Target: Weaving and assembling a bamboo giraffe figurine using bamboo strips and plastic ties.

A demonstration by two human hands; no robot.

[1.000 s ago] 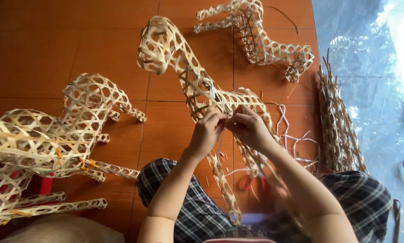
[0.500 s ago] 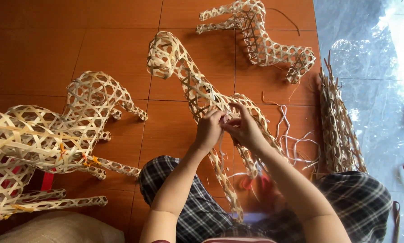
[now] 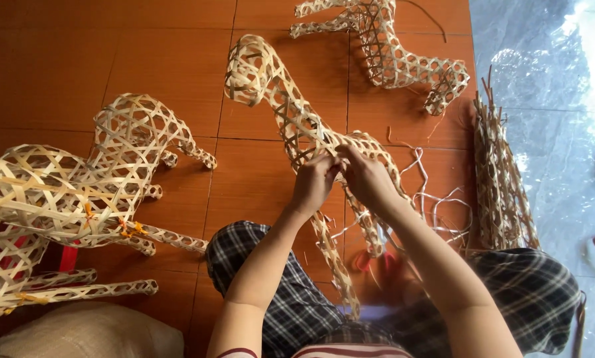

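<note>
A woven bamboo animal frame (image 3: 277, 99) with an open lattice lies on the orange tile floor in front of me, its head pointing away. My left hand (image 3: 314, 182) and my right hand (image 3: 367, 176) meet at its body, fingers pinched on the strips there. The frame's legs (image 3: 337, 265) run down between my knees, over my checked trousers (image 3: 277, 292). Loose pale strips (image 3: 437, 199) curl just right of my right hand.
Another woven animal frame (image 3: 390, 53) lies at the top. Two more (image 3: 78, 192) are stacked at the left, with red and orange ties. A bundle of bamboo strips (image 3: 500, 179) lies at the right, beside a shiny grey sheet (image 3: 556, 99). A sack (image 3: 85, 335) sits bottom left.
The frame I hold has shifted slightly right and nearer to me. Both hands stay pinched at the same spot on its body.
</note>
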